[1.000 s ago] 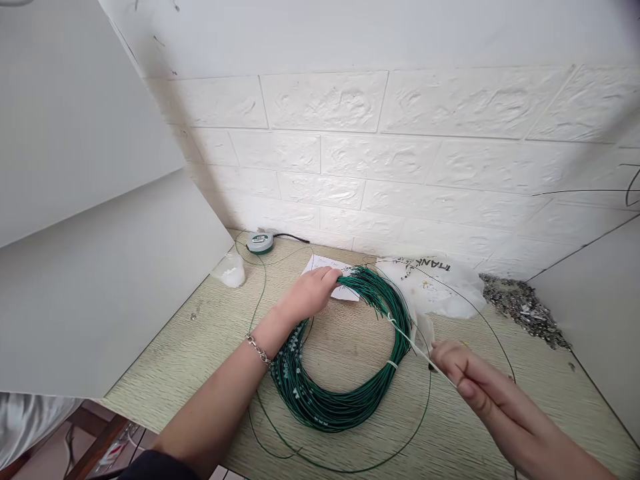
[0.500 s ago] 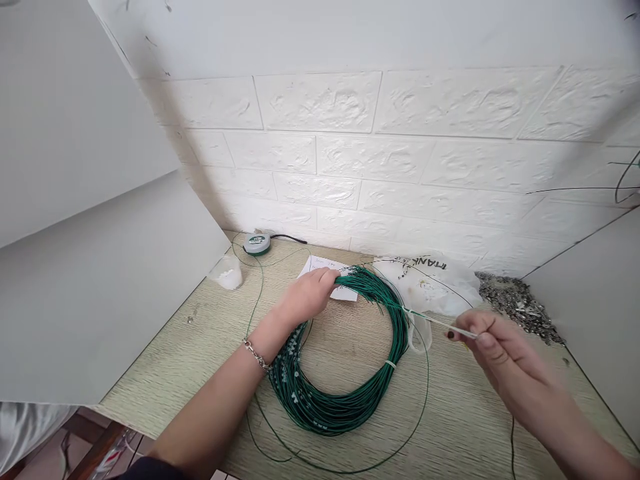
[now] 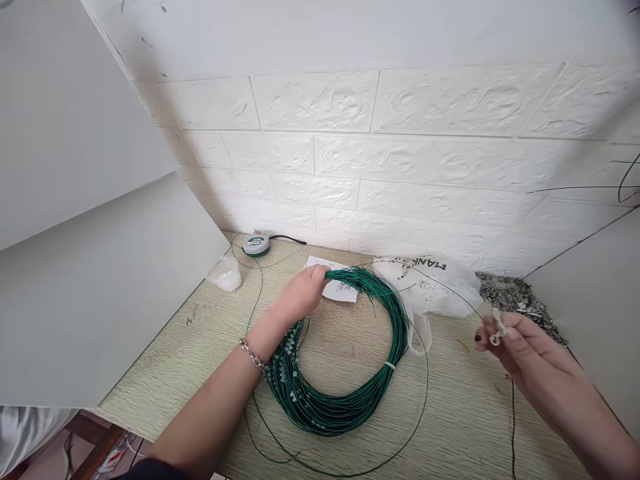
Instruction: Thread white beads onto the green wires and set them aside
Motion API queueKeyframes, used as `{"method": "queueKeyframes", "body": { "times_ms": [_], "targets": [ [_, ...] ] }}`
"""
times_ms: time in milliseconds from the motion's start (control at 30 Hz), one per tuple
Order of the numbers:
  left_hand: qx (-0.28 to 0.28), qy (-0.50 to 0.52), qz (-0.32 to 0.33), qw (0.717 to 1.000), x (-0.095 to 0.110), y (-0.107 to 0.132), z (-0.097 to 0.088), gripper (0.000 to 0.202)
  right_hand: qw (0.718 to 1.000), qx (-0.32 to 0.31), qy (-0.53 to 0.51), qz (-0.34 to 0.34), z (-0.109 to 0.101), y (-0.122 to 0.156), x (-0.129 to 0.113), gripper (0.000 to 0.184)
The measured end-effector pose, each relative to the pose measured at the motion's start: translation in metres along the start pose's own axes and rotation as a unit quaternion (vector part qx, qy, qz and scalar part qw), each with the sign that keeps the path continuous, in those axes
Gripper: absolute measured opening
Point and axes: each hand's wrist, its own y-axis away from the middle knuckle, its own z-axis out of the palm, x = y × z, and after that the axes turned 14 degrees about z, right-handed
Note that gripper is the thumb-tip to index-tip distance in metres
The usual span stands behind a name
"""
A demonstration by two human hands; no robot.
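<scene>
A thick coil of green wire [image 3: 360, 410] lies on the table, with small whitish pieces on its left side. My left hand [image 3: 300, 293] is closed around the bundled strands at its upper left. Out to the right, my right hand [image 3: 530, 353] pinches a crumpled white elastic band [image 3: 497, 328] between thumb and fingers, apart from the coil. Another white tie [image 3: 390, 365] circles the coil at its lower right. Loose strand ends stick out at the top. A single green wire [image 3: 426, 387] loops around the coil.
Behind the coil lie a paper slip [image 3: 345, 291] and a white plastic bag [image 3: 440, 283]. A tape measure [image 3: 256, 245] and a small clear cup [image 3: 225, 273] stand at the back left. Dark metallic scraps [image 3: 510, 293] are heaped at the right. White panels flank the table.
The white band, earlier stretched from the coil to my right hand, has come off and is bunched in my fingers. My right hand moved right; my left shifted slightly left with the strands.
</scene>
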Motion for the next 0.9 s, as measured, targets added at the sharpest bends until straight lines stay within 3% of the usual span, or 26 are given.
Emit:
{"method": "queueKeyframes", "body": {
  "times_ms": [67, 167, 300, 400, 500, 600, 667, 733, 767, 833, 900],
  "targets": [
    [0.019, 0.041, -0.028, 0.999, -0.004, -0.001, -0.005, 0.020, 0.996, 0.015, 0.088, 0.008, 0.012, -0.014, -0.011, 0.025],
    [0.070, 0.092, -0.100, 0.988, -0.011, -0.001, -0.018, 0.021, 0.980, 0.005, 0.197, -0.009, 0.048, -0.045, -0.038, 0.024],
    [0.134, 0.137, -0.177, 0.965, -0.017, 0.001, -0.036, 0.023, 0.973, -0.005, 0.219, -0.072, 0.107, -0.097, -0.068, 0.016],
    [0.146, 0.167, -0.188, 0.957, -0.017, 0.002, -0.041, 0.024, 0.939, 0.008, 0.309, -0.148, 0.136, -0.125, -0.076, 0.016],
    [0.141, 0.202, -0.187, 0.951, -0.014, 0.002, -0.043, 0.024, 0.919, 0.002, 0.352, -0.176, 0.148, -0.130, -0.076, 0.025],
    [0.123, 0.254, -0.171, 0.944, -0.013, 0.000, -0.049, 0.024, 0.962, -0.031, 0.229, -0.142, 0.159, -0.107, -0.074, 0.029],
    [0.106, 0.285, -0.153, 0.940, -0.012, -0.002, -0.054, 0.024, 0.988, -0.124, 0.080, -0.054, 0.172, -0.083, -0.074, 0.033],
    [0.085, 0.325, -0.138, 0.932, -0.011, -0.006, -0.059, 0.025, 0.965, -0.259, -0.018, 0.024, 0.190, -0.061, -0.073, 0.041],
    [0.075, 0.351, -0.134, 0.924, -0.011, -0.008, -0.060, 0.025, 0.951, -0.304, -0.045, 0.027, 0.200, -0.053, -0.073, 0.044],
    [0.064, 0.420, -0.142, 0.894, -0.010, -0.011, -0.060, 0.024, 0.933, -0.349, -0.090, 0.005, 0.218, -0.044, -0.070, 0.052],
    [0.065, 0.489, -0.168, 0.853, -0.009, -0.013, -0.057, 0.021, 0.926, -0.356, -0.128, -0.015, 0.231, -0.043, -0.067, 0.058]
  ]
}}
